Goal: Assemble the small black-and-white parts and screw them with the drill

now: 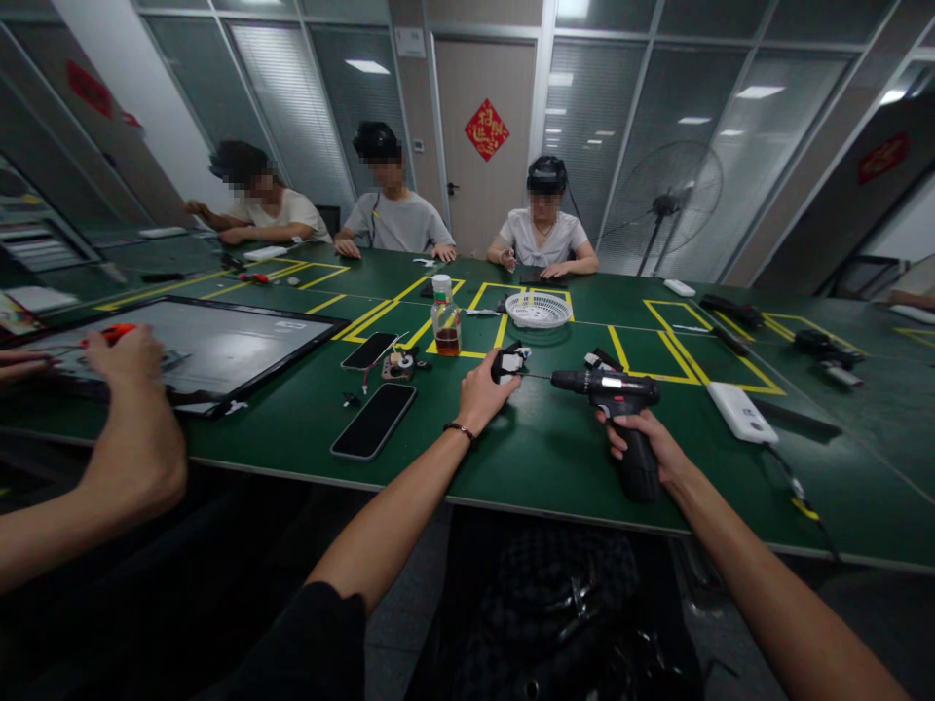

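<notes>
My right hand (643, 433) is wrapped round the grip of a black and red cordless drill (617, 394), whose bit points left. The bit's tip meets a small black and white part (509, 362) that my left hand (483, 389) pinches and holds against the green table (555, 458). A dark bracelet sits on my left wrist. What the small part is I cannot make out.
Two dark phones (375, 419) and a small gadget (399, 366) lie left of my hands. Behind stand a bottle (445, 316) and a white basket (539, 309). A white power bank (740, 411) lies right. A co-worker's arm (124, 428) works over a flat screen (197, 346) on the left. Three people sit opposite.
</notes>
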### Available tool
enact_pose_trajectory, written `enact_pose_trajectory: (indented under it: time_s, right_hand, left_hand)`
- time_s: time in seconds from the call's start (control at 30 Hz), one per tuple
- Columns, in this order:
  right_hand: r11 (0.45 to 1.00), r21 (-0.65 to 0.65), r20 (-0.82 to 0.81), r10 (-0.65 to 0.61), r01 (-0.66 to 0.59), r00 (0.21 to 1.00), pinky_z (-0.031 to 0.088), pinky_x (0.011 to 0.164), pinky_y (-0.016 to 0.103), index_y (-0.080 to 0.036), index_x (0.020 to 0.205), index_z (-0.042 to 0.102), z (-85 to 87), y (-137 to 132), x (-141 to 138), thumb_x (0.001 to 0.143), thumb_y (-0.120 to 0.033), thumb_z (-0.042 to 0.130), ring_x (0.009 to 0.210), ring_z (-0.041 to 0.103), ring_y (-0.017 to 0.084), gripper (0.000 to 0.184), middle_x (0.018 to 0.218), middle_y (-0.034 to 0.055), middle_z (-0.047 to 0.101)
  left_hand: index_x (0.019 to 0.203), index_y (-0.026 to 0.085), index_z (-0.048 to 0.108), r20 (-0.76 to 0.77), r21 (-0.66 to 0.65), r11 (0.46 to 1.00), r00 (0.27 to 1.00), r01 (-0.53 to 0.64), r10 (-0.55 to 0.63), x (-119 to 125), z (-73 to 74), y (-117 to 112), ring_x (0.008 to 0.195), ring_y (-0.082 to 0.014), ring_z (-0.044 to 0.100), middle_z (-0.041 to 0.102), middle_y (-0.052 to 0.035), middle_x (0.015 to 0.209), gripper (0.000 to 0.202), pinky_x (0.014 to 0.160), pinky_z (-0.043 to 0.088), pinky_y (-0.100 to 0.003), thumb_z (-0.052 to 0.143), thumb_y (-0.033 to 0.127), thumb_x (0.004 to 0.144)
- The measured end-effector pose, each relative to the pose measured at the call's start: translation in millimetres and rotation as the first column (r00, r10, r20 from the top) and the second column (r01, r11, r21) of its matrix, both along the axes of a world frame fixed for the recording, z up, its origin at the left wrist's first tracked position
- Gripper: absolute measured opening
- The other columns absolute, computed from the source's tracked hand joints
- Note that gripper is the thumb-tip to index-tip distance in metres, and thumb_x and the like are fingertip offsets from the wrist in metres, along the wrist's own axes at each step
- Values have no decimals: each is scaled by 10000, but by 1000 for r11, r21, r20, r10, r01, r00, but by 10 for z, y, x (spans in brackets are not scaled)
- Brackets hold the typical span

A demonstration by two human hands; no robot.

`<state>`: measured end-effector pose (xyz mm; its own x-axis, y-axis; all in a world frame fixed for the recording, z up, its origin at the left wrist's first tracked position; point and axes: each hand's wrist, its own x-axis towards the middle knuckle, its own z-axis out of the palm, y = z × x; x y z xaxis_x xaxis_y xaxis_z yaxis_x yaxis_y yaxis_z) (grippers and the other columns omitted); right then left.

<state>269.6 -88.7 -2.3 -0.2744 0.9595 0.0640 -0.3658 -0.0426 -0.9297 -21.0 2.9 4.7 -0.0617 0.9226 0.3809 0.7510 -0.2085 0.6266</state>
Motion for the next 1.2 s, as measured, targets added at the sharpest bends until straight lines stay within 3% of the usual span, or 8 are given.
enact_pose_trajectory:
  time_s: [0.47, 0.67, 0.87, 1.03, 1.2]
  right_hand:
    - [999, -25, -58, -40, 39, 997, 451, 424, 257, -199, 1100, 588, 112, -81, 79, 801, -184, 580, 486, 437, 91, 300, 970, 72, 645]
    - [987, -109, 9, -113, 114, 994, 480, 470, 268, -180, 1071, 612, 36, -249, 462, 824, -203, 594, 529, 476, 100, 249, 1029, 88, 657]
    - [938, -320, 150, -91, 136, 984, 498, 506, 234, -113, 1092, 641, 48, -269, 861, 853, -309, 615, 544, 565, 139, 309, 622, 33, 600]
    - [868, -450, 256, -98, 209, 962, 519, 490, 234, -88, 1101, 651, 86, -67, 1073, 859, -360, 592, 534, 604, 148, 369, 684, 87, 667]
    - [869, -363, 447, -156, 338, 881, 566, 526, 294, -86, 1002, 656, 118, 109, 1150, 819, -362, 662, 605, 663, 194, 331, 821, 160, 721]
  left_hand:
    - [1387, 298, 496, 134, -14, 994, 985, 107, -104, -30, -112, 96, 1113, -255, 608, 656, -44, 1234, 661, 933, 467, -341, 688, 439, 770]
    - [1413, 316, 470, -18, 20, 990, 991, 136, -136, -30, -81, 65, 1110, -283, 603, 630, -41, 1275, 681, 904, 472, -345, 677, 433, 775]
    - [1442, 287, 420, -243, 63, 976, 951, 211, -190, 51, -68, 19, 1115, -285, 575, 599, -73, 1287, 693, 951, 446, -380, 638, 426, 799]
    - [1372, 238, 501, -361, 48, 950, 893, 308, -271, 109, -137, 37, 1168, -318, 523, 548, -122, 1315, 616, 990, 418, -423, 626, 430, 801]
    - [1419, 245, 443, -286, 37, 900, 867, 435, -407, 17, -187, 79, 1232, -319, 489, 477, -115, 1394, 720, 1039, 393, -430, 664, 433, 760]
